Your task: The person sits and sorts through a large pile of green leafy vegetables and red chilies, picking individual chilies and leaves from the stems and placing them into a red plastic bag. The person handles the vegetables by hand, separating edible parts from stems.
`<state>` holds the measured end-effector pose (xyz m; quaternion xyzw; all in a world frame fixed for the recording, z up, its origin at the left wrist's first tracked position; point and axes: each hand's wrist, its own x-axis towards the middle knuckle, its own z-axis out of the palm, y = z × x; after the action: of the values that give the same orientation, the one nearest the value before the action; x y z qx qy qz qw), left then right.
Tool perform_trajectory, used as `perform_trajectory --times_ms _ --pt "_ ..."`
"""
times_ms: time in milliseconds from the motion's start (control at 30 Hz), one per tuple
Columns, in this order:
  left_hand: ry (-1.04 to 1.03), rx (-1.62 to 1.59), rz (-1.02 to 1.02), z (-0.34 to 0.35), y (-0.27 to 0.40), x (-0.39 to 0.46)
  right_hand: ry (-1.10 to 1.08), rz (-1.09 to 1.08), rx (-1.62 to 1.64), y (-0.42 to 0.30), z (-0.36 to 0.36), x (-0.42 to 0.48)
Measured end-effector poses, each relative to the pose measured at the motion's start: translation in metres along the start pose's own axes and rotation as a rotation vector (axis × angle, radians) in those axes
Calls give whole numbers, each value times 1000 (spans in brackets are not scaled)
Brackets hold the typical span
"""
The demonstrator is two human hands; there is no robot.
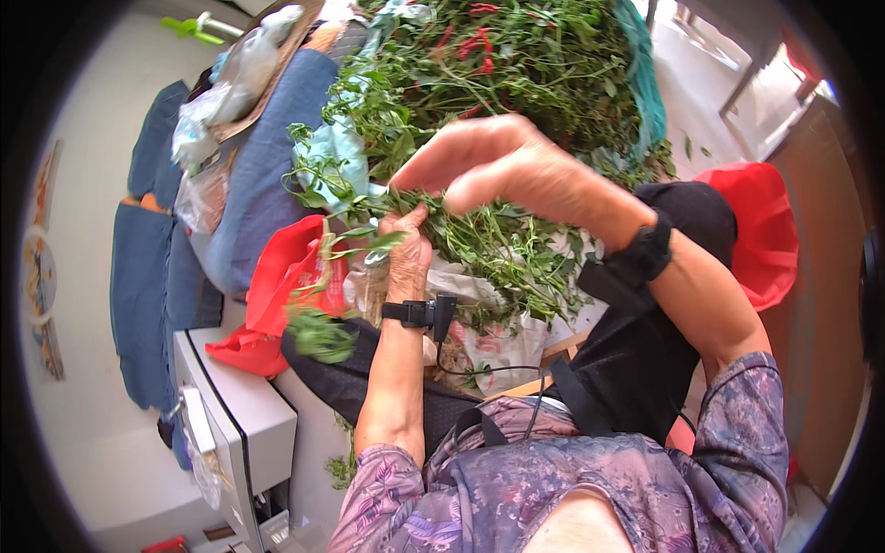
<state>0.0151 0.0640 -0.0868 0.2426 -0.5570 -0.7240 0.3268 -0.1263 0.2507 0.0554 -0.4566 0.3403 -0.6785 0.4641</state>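
My left hand (406,238) grips green leafy stems, some of which hang down over my left forearm's side. Above and to the right of it, my right hand (484,162) is blurred, with curved fingers above the greens; its fingertips are near the stems, and I cannot tell whether it pinches any. Beyond both hands lies a large heap of leafy plants (539,83) with red peppers (477,45) among them. More cut greenery (511,259) lies below my hands, over a white woven sack (508,345).
A red bag (294,276) lies by my left knee, another red bag (757,235) beyond my right knee. Teal netting (646,104) edges the heap. At left stand a blue sofa (266,166) with plastic bags (242,83) and a white cabinet (256,422). A cable runs from my left wrist strap.
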Motion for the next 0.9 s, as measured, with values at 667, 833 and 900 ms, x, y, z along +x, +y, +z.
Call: perform_trajectory --times_ms 667,833,900 --pt "-140 -511 86 -53 80 20 347 129 -342 51 -39 33" --pt "-150 -518 63 -43 84 9 234 150 -382 55 -31 43" --pt "-142 -555 49 -42 80 5 177 183 -394 60 -25 48"
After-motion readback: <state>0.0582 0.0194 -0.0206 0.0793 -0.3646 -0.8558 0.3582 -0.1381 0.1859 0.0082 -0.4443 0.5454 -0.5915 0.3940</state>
